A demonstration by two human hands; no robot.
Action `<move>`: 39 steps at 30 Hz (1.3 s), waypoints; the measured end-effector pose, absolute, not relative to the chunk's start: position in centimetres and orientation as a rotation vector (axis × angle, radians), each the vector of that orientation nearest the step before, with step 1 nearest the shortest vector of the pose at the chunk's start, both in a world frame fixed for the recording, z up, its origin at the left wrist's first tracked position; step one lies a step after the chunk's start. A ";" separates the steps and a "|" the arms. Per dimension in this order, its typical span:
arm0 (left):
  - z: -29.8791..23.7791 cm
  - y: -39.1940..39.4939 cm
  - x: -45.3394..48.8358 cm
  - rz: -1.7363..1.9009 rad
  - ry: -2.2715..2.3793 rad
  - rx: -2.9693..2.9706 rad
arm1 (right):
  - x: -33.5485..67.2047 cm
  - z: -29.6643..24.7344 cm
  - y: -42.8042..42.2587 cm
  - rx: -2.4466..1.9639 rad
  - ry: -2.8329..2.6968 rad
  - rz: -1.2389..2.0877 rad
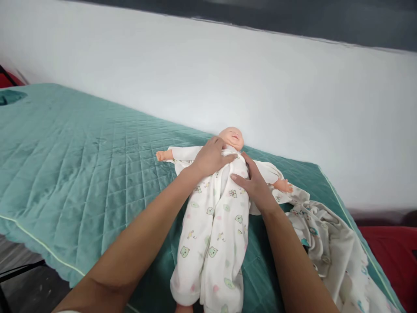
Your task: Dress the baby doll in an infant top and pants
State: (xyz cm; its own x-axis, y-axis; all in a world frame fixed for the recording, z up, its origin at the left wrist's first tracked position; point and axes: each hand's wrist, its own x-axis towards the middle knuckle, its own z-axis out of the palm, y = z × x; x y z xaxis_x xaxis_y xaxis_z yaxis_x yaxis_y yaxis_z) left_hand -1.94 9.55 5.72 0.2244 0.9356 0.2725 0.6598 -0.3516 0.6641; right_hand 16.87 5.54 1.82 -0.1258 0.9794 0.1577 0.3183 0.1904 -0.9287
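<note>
A baby doll (232,138) lies on its back, arms out to both sides. It wears white footless overalls (215,226) printed with green and pink animal figures, over a white long-sleeved top (186,153). My left hand (213,156) rests on the doll's chest near its shoulder, fingers stretched and thumb spread across the front. Along the other side of the torso lies my right hand (252,180), its thumb on the overalls' front and its fingers pointing up beside the chest. Whether either hand pinches any cloth is hard to see.
The doll lies on a green quilted cover (97,174) with a pale piped edge. A crumpled white printed garment (329,239) is at the right, close to my right forearm. Behind stands a white wall (195,69). Something red (391,256) is beyond the right edge.
</note>
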 end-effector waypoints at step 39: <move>-0.7 0.3 -9.6 0.722 1.638 2.352 | 18.1 0.7 -5.0 -1.441 -1.808 0.724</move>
State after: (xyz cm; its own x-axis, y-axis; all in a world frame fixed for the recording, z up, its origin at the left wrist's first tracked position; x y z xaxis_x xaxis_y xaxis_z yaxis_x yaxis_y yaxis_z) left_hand -9.55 0.30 -0.67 0.2727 0.9195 0.2831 0.8290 -0.3739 0.4160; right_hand 18.09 -4.99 0.67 -0.1329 0.9747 0.1796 0.5812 0.2234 -0.7825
